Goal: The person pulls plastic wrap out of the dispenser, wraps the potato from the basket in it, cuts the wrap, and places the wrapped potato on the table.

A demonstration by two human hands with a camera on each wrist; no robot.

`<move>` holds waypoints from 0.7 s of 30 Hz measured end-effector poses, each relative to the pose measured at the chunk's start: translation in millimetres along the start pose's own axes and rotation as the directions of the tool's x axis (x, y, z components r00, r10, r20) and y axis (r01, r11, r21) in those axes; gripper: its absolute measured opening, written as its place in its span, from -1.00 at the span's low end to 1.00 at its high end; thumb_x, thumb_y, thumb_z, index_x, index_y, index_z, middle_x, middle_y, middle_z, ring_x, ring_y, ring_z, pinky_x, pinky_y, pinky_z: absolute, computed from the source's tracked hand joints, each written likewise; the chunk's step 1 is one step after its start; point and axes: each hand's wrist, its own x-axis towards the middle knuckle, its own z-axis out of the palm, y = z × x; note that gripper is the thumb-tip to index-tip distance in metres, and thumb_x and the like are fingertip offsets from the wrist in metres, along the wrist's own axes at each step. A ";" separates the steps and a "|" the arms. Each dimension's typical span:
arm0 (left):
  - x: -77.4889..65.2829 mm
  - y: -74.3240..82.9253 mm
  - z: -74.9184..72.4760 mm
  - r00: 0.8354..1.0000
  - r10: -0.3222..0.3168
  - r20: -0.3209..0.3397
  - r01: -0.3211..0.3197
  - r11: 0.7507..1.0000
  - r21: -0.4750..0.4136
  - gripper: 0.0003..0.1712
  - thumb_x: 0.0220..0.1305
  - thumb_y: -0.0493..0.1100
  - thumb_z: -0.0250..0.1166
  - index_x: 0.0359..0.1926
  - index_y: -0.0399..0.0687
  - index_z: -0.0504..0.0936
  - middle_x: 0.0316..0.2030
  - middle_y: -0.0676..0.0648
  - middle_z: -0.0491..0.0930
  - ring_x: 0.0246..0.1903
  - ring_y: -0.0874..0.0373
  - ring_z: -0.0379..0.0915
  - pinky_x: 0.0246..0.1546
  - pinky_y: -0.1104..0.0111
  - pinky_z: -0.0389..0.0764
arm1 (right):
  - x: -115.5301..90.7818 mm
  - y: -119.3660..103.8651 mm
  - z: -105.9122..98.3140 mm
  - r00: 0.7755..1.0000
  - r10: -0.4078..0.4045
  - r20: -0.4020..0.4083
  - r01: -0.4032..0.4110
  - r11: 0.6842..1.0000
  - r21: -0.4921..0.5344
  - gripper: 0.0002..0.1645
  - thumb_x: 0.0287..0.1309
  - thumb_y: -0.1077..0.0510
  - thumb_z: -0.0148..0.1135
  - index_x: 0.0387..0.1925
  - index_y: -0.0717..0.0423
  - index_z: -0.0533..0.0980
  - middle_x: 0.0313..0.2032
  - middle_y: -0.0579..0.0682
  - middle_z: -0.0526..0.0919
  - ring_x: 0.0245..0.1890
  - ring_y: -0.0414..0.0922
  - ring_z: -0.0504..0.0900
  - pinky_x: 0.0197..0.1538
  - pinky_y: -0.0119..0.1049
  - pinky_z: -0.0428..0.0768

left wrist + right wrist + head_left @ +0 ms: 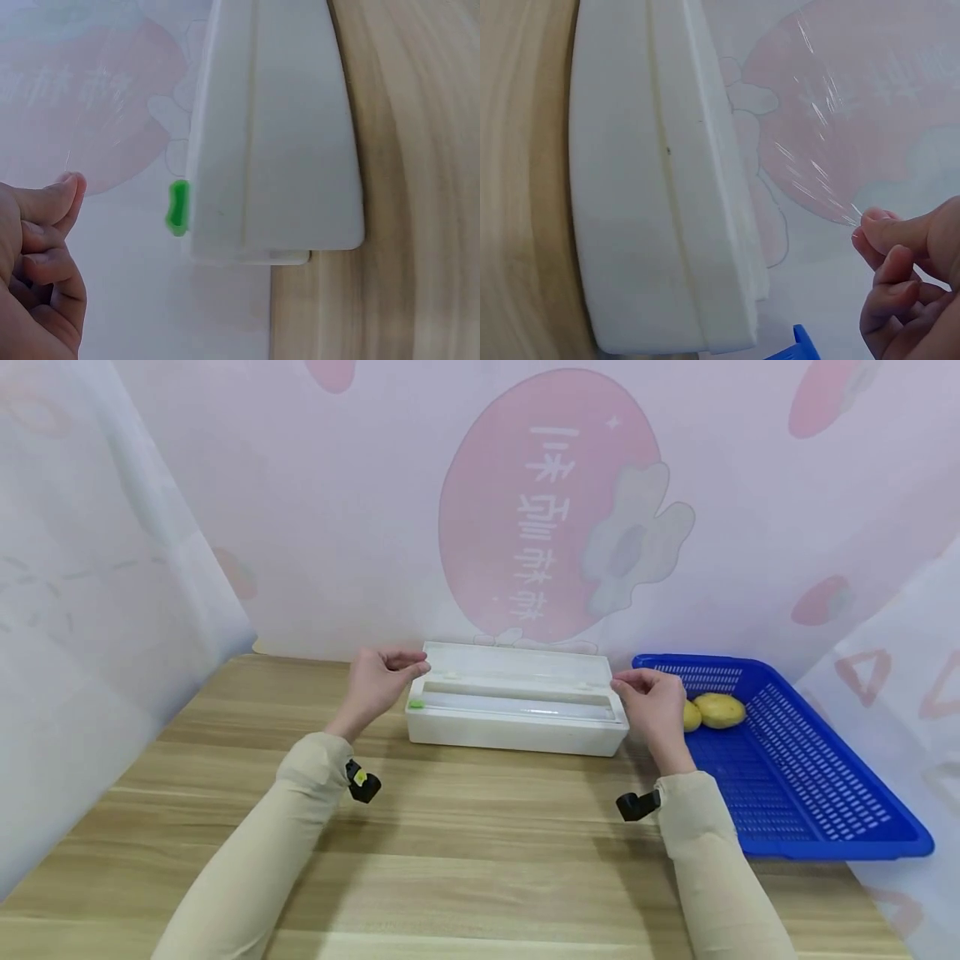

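Note:
A white cling film dispenser box [517,738] stands on the table with its lid [517,660] raised at the back and a pale roll visible inside. Above it, clear cling film [817,166] stretches in shiny creases, best seen in the right wrist view. My left hand [378,682] pinches one corner of the film between thumb and forefinger, near the box's left end. At the right end, my right hand [656,708] pinches the other corner the same way. A green slide cutter [178,208] sits at the left end of the box's edge.
To the right stands a blue plastic basket [806,852], with yellow potatoes [720,711] in its far left part. Behind the wooden table [480,893] hangs a pale printed cloth [360,527].

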 end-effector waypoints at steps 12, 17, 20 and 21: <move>16.1 22.2 -13.5 0.999 0.010 -0.042 -0.010 1.000 0.013 -0.77 0.25 -0.15 0.41 -0.12 -0.17 0.75 -0.28 -0.10 0.73 -0.28 0.06 0.66 -0.50 0.45 0.46 | 19.6 -21.1 -15.5 0.997 0.039 0.059 -0.046 0.993 0.106 -0.76 0.21 0.17 0.38 -0.20 0.30 0.70 -0.40 0.12 0.68 -0.56 -0.17 0.46 -0.56 -0.43 0.42; 22.6 27.8 -16.6 0.998 0.031 -0.060 -0.029 0.999 0.018 -0.77 0.23 -0.14 0.43 -0.13 -0.16 0.76 -0.30 -0.08 0.74 -0.27 0.10 0.66 -0.44 0.46 0.51 | 29.2 -23.1 -23.2 0.993 0.069 0.100 -0.081 0.990 0.119 -0.73 0.21 0.10 0.38 -0.19 0.24 0.70 -0.40 0.08 0.68 -0.53 -0.17 0.41 -0.53 -0.40 0.37; 26.6 33.3 -18.7 0.997 0.044 -0.060 -0.043 0.999 0.015 -0.76 0.23 -0.13 0.43 -0.13 -0.15 0.76 -0.29 -0.07 0.74 -0.27 0.12 0.67 -0.38 0.44 0.53 | 33.4 -26.7 -28.4 0.990 0.085 0.114 -0.098 0.988 0.115 -0.72 0.22 0.05 0.37 -0.18 0.18 0.70 -0.39 0.02 0.67 -0.48 -0.14 0.41 -0.52 -0.38 0.36; 28.2 34.8 -19.4 0.997 0.049 -0.060 -0.048 0.999 0.018 -0.76 0.23 -0.13 0.43 -0.12 -0.15 0.76 -0.29 -0.07 0.74 -0.26 0.12 0.67 -0.36 0.43 0.53 | 34.9 -28.4 -30.2 0.989 0.085 0.117 -0.098 0.989 0.111 -0.71 0.22 0.03 0.37 -0.17 0.17 0.70 -0.38 0.02 0.67 -0.47 -0.13 0.41 -0.52 -0.37 0.35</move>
